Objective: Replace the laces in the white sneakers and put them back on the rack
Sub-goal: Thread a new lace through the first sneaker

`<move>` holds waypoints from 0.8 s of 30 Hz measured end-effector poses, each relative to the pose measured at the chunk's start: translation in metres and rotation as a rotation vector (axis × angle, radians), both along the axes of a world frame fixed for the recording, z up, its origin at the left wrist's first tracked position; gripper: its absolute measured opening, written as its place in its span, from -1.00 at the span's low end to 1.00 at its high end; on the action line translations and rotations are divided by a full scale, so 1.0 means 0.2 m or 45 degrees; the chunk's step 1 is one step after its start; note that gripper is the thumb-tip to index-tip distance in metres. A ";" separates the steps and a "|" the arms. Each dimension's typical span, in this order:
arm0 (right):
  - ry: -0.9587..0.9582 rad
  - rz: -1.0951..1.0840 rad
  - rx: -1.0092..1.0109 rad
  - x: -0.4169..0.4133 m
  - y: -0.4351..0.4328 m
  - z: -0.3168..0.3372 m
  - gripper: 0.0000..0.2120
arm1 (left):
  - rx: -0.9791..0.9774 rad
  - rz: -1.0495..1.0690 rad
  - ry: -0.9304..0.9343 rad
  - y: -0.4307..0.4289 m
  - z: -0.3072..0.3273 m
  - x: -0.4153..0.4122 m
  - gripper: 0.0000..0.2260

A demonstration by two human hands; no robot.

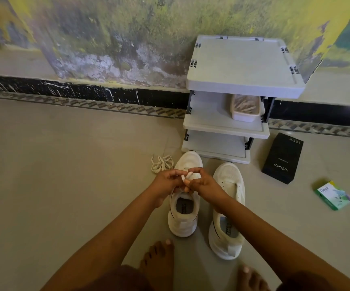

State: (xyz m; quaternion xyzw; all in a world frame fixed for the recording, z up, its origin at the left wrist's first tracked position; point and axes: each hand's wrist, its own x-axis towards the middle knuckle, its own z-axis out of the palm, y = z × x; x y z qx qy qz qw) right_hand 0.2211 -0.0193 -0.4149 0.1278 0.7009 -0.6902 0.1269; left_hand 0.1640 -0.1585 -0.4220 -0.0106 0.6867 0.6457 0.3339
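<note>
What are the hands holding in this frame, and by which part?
The left hand and right hand both pinch a flat white shoelace by a looped stretch, just above the white sneaker.

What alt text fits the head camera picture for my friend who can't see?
The left hand and right hand pinch a white lace over one white sneaker; the other sneaker sits beside it. A loose lace lies nearby, before a grey rack.
</note>
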 end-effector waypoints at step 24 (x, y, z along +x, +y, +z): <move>0.300 0.134 0.535 0.01 0.00 -0.09 -0.90 | -0.135 0.317 -0.010 0.05 -0.04 0.02 -0.88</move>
